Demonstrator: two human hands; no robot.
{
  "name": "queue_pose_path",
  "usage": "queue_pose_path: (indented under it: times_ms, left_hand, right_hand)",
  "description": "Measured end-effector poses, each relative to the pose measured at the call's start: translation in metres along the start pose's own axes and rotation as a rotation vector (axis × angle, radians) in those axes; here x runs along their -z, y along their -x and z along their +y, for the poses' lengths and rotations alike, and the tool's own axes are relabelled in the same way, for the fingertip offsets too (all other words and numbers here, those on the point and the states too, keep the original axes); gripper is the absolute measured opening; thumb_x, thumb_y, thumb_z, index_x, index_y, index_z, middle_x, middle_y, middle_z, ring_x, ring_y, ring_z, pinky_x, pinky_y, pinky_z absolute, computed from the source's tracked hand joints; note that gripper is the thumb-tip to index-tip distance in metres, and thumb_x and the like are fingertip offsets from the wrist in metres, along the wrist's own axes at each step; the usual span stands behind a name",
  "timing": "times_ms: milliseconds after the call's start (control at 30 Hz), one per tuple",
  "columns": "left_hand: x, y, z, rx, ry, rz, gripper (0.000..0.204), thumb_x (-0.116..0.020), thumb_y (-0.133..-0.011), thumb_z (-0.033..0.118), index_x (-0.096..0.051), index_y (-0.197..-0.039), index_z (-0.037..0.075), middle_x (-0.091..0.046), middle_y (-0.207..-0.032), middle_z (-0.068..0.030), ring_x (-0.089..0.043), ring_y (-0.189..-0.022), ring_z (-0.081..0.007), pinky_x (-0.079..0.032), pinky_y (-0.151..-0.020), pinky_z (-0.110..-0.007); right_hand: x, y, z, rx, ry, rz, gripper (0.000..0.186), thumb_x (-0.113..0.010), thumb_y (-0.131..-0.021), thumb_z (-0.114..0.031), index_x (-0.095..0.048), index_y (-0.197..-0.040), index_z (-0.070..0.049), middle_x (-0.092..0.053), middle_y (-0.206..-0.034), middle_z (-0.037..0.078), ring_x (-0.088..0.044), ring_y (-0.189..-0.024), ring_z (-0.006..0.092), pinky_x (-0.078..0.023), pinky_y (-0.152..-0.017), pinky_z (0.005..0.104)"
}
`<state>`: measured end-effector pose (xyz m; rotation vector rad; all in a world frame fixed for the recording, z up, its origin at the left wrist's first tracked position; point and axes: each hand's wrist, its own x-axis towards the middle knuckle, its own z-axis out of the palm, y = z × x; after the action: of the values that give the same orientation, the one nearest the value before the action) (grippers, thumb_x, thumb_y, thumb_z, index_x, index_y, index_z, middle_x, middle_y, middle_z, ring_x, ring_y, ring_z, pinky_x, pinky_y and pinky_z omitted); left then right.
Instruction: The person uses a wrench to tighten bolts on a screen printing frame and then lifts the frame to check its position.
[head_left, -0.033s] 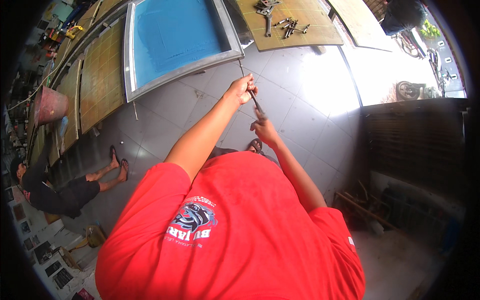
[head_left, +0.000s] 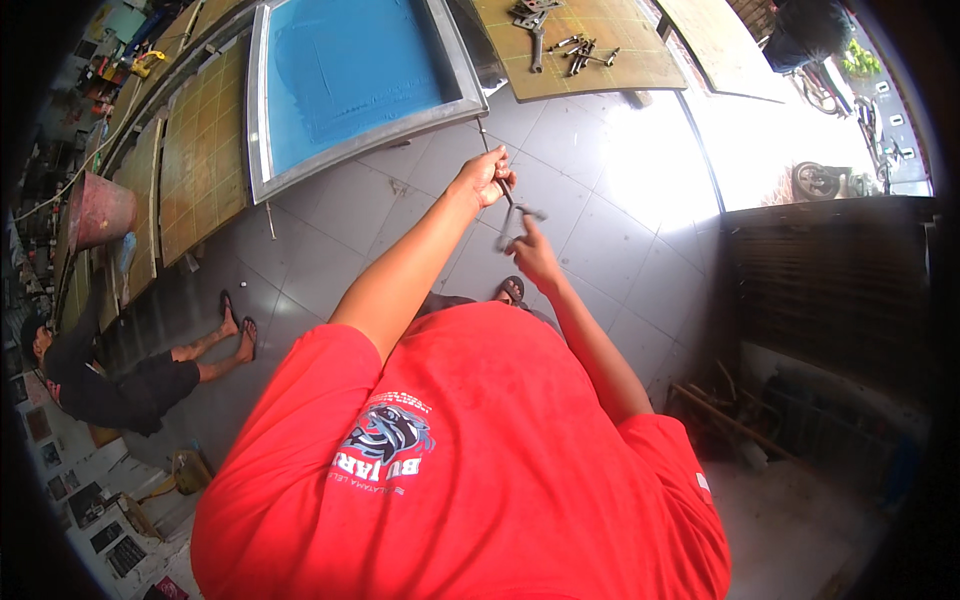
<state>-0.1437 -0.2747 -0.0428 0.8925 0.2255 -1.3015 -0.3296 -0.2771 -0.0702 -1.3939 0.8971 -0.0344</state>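
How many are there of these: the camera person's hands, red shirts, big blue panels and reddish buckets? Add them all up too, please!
Camera person's hands: 2 (left hand and right hand)
Red shirt: 1
Big blue panel: 1
Reddish bucket: 1
Total: 5
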Motion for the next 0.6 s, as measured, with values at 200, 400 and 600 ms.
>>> queue_pose_path:
  times_ms: [200,400,600]
  left_hand:
    - [0.001,0.0,0.002,-0.056,0.05,-0.025,0.016,-0.053,-0.093,0.019,-0.047,-0.084,0.007,-0.037,-0.057,0.004,-0.036,-0.049,-0.0074,-0.047,-0.065,-0.03]
    - [0.003,0.008,0.002,0.149,-0.185,-0.043,0.017,-0.053,-0.092,0.018,-0.052,-0.081,0.006,-0.051,-0.068,-0.0027,-0.053,-0.062,-0.0145,-0.052,-0.071,-0.038]
    - [0.006,0.024,0.009,0.246,-0.315,-0.055,0.02,-0.049,-0.094,0.021,-0.052,-0.079,0.008,-0.053,-0.07,-0.0032,-0.053,-0.062,-0.0157,-0.051,-0.07,-0.038]
  right_hand:
    - [0.013,0.041,-0.059,0.286,-0.494,-0.113,0.064,-0.043,-0.088,-0.006,-0.016,-0.146,-0.015,-0.059,-0.097,0.006,-0.051,-0.07,0.0083,-0.044,-0.062,0.0224]
    - [-0.02,0.042,-0.056,0.714,0.402,-0.153,0.066,-0.053,-0.081,-0.002,-0.031,-0.141,-0.015,-0.053,-0.104,0.008,-0.05,-0.093,0.0224,-0.043,-0.081,0.0335]
    - [-0.025,0.038,-0.047,0.753,0.408,-0.219,0.064,-0.056,-0.078,-0.001,-0.038,-0.137,-0.015,-0.053,-0.104,0.01,-0.05,-0.092,0.0266,-0.043,-0.081,0.0374]
